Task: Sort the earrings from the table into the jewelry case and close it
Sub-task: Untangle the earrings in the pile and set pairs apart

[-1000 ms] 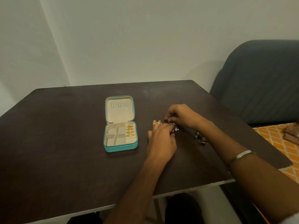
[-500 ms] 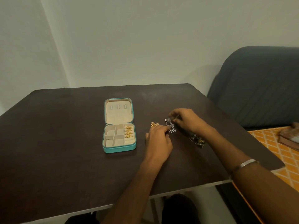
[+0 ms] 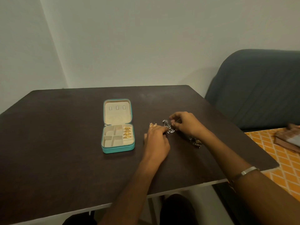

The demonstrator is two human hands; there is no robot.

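A teal jewelry case (image 3: 118, 147) lies open on the dark table (image 3: 56, 143), lid back, with several gold earrings (image 3: 127, 132) in its right column. A loose gold earring (image 3: 153, 125) lies right of the case. Between my hands lies a silver beaded earring (image 3: 168, 128). My left hand (image 3: 156, 142) pinches its lower beaded end. My right hand (image 3: 186, 124) holds its upper end by the thin hook. A dark earring pair (image 3: 195, 142) lies beside my right wrist, partly hidden by it.
A grey-blue sofa back (image 3: 259, 88) stands right of the table. An orange patterned cloth (image 3: 282, 159) with a brown object (image 3: 287, 140) lies beyond the table's right edge. The wall is close behind the table.
Both hands stay on the silver beaded earring; the fingers have spread it out a little, showing more of it. The view has tilted slightly.
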